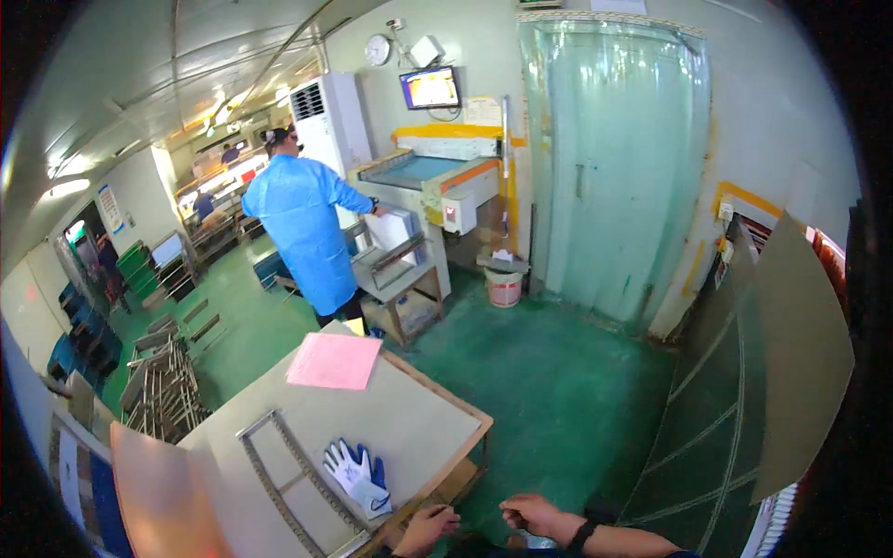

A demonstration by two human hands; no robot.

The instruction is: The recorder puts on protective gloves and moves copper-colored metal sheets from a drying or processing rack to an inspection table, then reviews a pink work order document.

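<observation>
Pale table (419, 409) with pink sheets (333, 361), metal frame (299, 456), gloves (357, 476)

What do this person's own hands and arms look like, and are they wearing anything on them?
Both the left hand and right hand are ungloved. A black band circles the right wrist; the visible right forearm has no sleeve.

The wearer's two hands (430, 529) (534, 514) show, alongside one wall clock (378, 49) and one bucket (503, 289).
</observation>
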